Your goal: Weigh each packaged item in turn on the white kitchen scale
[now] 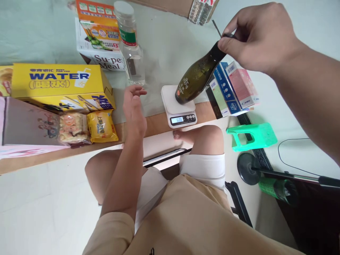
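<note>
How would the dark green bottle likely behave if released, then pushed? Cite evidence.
The dark green bottle would probably tip, being tall and slim. Its smooth, glossy sides may feel slippery, and their rounded shape could let it roll once down.

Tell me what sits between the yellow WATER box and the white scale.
The head view shows the left hand between the yellow WATER box and the white scale, with the clear bottle just beyond it.
</note>
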The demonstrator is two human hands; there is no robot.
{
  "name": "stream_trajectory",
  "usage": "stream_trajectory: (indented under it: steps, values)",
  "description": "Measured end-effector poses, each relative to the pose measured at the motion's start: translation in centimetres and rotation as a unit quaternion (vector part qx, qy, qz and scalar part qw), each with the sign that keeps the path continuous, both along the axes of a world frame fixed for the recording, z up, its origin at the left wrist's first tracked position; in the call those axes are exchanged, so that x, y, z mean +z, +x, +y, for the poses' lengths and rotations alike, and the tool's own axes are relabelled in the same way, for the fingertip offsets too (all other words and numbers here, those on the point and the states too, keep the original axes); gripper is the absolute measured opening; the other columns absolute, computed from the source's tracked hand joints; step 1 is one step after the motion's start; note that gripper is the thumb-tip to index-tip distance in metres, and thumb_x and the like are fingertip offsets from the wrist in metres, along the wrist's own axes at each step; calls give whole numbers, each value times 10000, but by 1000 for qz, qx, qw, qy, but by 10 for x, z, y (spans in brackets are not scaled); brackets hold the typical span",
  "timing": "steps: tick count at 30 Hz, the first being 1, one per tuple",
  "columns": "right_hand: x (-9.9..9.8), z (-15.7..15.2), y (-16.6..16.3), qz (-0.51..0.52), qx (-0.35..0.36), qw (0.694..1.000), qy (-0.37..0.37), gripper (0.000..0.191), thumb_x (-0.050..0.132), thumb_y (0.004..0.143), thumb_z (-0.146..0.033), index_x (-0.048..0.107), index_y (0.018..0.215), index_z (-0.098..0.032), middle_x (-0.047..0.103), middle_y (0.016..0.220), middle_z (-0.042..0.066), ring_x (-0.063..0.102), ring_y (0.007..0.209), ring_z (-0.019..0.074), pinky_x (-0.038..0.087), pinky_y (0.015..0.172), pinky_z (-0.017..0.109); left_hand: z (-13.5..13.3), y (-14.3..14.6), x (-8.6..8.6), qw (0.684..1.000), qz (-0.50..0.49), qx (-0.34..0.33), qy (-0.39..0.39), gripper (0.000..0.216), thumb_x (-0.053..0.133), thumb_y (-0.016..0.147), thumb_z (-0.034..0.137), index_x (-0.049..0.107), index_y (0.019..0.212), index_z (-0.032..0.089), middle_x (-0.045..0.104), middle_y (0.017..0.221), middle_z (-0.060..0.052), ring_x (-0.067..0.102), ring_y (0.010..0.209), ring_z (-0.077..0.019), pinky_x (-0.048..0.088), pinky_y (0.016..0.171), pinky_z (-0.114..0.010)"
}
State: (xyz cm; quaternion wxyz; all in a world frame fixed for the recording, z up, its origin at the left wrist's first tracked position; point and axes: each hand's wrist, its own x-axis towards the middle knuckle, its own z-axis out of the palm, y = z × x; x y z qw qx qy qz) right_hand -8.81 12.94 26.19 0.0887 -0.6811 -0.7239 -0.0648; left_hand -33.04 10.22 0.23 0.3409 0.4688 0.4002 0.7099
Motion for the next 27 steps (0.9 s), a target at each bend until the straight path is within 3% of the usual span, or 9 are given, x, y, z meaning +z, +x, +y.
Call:
stream_trajectory:
  steps: [8,13,21,25,27]
  values:
    - [14,-13,43,-13,-63,998,19,155,694,912,-407,795,994,-323,674,893,14,616,837,159,498,943,485,-2,3,0,1000,2,-1,-1,653,548,886,898,651,1093,287,724,1043,-58,730,1079,-342,479,1112,-681]
    - [-3,-6,79,-42,-78,996,-17,51,748,842,-390,725,838,-345,603,739,-6,499,690,143,454,843,481,1,5,-1,1000,6,-1,-3,709,530,864,937,634,1086,271,716,1055,-60,715,1045,-335,480,1090,-679]
    - [-35,1,139,-79,-63,995,-21,260,780,827,-592,751,892,-343,695,730,-9,465,642,155,377,683,409,-1,0,-6,1000,25,-15,-7,690,494,906,920,622,1128,279,702,1123,-66,716,1080,-317,466,1099,-665]
    - [-33,-3,127,-112,-120,985,-55,127,798,889,-411,762,985,-337,679,770,-9,445,646,133,412,703,407,1,2,-7,1000,19,-11,-4,642,516,899,914,672,1120,332,724,1134,-57,726,1099,-345,466,1097,-682]
    - [-29,-6,120,-141,-140,976,-86,172,736,944,-386,765,1104,-328,700,827,13,520,697,151,450,728,413,1,3,-6,1000,14,1,-2,653,541,894,919,700,1103,321,742,1108,-52,727,1043,-319,496,1087,-664]
